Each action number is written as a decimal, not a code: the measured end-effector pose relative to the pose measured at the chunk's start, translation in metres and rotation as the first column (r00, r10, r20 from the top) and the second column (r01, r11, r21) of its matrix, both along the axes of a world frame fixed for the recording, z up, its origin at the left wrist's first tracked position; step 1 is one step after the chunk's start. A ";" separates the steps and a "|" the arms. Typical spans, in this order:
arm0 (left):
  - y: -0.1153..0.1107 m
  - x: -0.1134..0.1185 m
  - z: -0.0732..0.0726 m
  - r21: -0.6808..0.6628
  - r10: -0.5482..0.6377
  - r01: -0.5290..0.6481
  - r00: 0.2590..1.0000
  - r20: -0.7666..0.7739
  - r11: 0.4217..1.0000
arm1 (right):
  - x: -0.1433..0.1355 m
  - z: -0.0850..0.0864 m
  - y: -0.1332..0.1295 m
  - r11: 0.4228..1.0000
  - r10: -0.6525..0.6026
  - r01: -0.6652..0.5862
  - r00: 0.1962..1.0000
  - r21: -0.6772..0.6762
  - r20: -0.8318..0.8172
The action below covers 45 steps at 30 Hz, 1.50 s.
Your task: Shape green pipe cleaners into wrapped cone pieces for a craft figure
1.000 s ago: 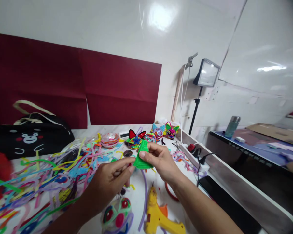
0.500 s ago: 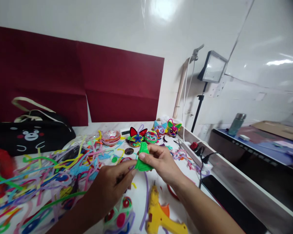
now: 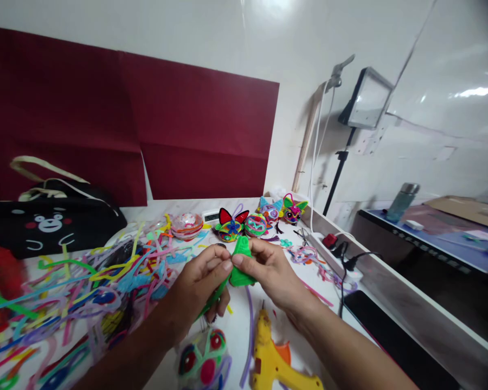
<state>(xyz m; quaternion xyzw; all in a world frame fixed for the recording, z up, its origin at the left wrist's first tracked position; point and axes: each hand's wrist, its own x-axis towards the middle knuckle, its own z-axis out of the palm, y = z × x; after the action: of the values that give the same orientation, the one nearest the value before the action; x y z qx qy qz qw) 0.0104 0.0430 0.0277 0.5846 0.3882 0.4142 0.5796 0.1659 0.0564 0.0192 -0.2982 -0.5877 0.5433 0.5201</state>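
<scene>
My right hand [image 3: 274, 273] pinches a green triangular piece [image 3: 241, 271] of fuzzy pipe cleaner between thumb and fingers, above the table. My left hand [image 3: 203, 276] closes its thumb and forefinger at the left edge of that piece, on a green pipe cleaner [image 3: 216, 298] that trails down under the palm. Below the hands lies a round craft [image 3: 202, 360] with red, green and purple pipe cleaner parts. Right of it, a yellow glue gun [image 3: 264, 352] rests on its side, with a purple pipe cleaner [image 3: 249, 330] alongside.
Loose pipe cleaners [image 3: 93, 292] heap over the left side. Behind stand stacked bowls [image 3: 187, 226], a butterfly-eared ornament [image 3: 231, 225] and several similar ornaments [image 3: 293, 210]. A black bag [image 3: 49, 225] sits back left. At right are a power strip [image 3: 329, 246] and a black phone [image 3: 394, 336].
My left hand has moved up and turned, its fingertips now at the green piece's upper left edge. The green strand has swung in under the palm. The view has shifted slightly.
</scene>
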 end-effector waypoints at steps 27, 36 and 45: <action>0.008 0.003 -0.003 0.181 0.185 -0.176 0.982 -0.031 0.967 | 0.000 0.001 0.005 0.992 -0.120 0.118 0.990 0.035 0.073; 0.010 0.005 -0.008 0.246 0.271 -0.241 0.958 -0.093 0.939 | -0.002 0.000 0.006 0.990 -0.131 0.129 0.990 0.051 0.048; 0.012 0.005 -0.013 0.315 0.269 -0.212 0.952 -0.149 0.925 | -0.002 0.002 0.004 0.990 -0.131 0.127 0.989 0.055 0.074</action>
<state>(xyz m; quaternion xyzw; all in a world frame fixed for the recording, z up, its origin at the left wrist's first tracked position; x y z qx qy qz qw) 0.0154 0.0549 0.0143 0.6491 0.4442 0.4782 0.3908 0.1634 0.0601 0.0212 -0.3433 -0.6004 0.4817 0.5381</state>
